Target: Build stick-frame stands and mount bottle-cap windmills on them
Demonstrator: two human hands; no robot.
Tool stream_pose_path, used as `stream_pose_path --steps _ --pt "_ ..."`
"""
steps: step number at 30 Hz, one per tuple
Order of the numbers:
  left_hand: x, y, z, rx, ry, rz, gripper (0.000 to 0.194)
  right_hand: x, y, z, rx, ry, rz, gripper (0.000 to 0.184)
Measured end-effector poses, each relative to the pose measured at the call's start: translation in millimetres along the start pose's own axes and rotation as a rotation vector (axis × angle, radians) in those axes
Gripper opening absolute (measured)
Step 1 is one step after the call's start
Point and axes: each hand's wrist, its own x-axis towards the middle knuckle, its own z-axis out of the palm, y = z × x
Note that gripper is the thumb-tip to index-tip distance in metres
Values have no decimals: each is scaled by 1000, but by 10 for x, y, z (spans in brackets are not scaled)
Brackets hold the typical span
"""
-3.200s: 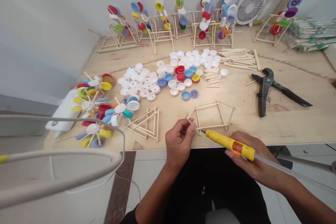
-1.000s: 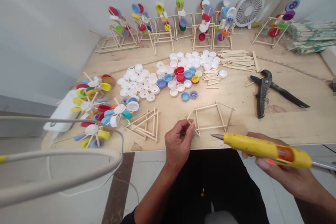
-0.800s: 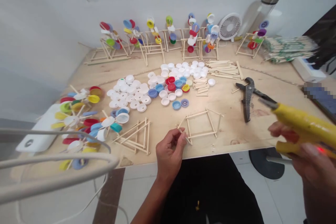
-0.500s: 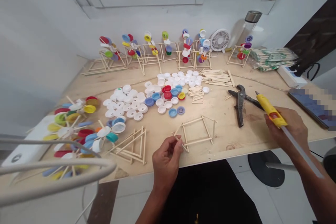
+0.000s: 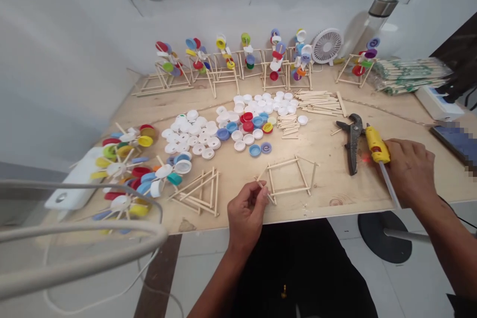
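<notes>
My left hand pinches the left corner of a wooden stick frame near the table's front edge. This frame is an open rectangle with slanted sticks at both ends. On the right, my right hand is closed on a yellow hot glue gun, low over the tabletop, its nozzle towards the back. A clear glue stick sticks out of its rear. Black-handled pliers or cutters lie just left of the gun. Left of my left hand lies another frame of triangular stick pieces.
White bottle caps and coloured caps cover mid-table. Behind them are loose sticks, finished cap wheels on stands and a small fan. Cap wheels lie left, near a pale cable. A phone lies right.
My right hand has lowered the glue gun towards the table and brought it closer to the pliers. My left hand keeps its pinch on the frame. The whole view has shifted slightly.
</notes>
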Motion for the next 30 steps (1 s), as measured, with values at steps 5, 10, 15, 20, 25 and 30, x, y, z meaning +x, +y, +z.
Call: stream_pose_path --steps 5,10,15,20,25,30 --pt "5 10 -2 -3 -3 2 23 -71 60 -52 109 -29 41 43" --pt "3 27 2 4 6 15 22 -219 -317 -474 482 267 23 27" --pt "-5 26 11 2 13 4 22 -232 -1140 -793 874 59 -444 20" --pt "-5 29 5 4 0 10 21 -91 -1596 -812 667 -101 -601 20" --pt "0 19 -6 10 -7 17 21 -25 -1677 -822 514 -213 -621 17" --pt "1 19 -2 5 3 26 21 -21 -1706 -815 464 -273 -608 17"
